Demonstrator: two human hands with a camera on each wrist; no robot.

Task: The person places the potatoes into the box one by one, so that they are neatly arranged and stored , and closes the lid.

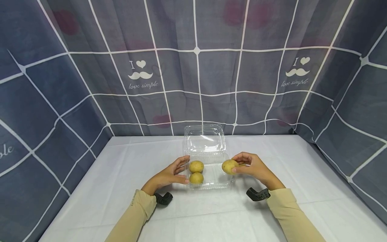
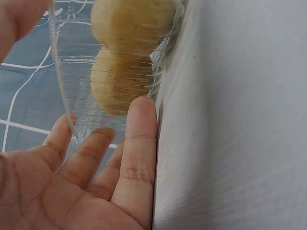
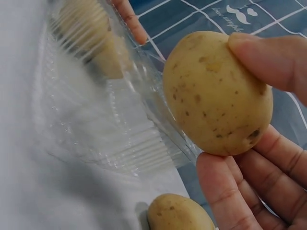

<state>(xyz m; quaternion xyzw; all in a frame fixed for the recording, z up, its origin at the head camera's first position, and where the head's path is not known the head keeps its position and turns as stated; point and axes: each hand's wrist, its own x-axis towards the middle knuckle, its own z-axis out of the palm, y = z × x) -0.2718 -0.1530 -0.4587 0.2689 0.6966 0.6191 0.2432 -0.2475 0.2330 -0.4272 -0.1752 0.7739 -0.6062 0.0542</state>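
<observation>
A clear plastic clamshell container sits on the table, its lid raised at the back. Inside, along the left side, lie two potatoes, one farther back and one nearer. The left hand is at the container's left wall; its fingers are fairly straight and touch the ribbed plastic. Between thumb and fingertips, the right hand pinches another potato above the container's right edge. A further potato lies outside the container, below the right hand in the right wrist view.
White cloth covers the table. A dark checked curtain hangs behind it and along both sides. Each wrist wears a black mount, one on the left and one on the right.
</observation>
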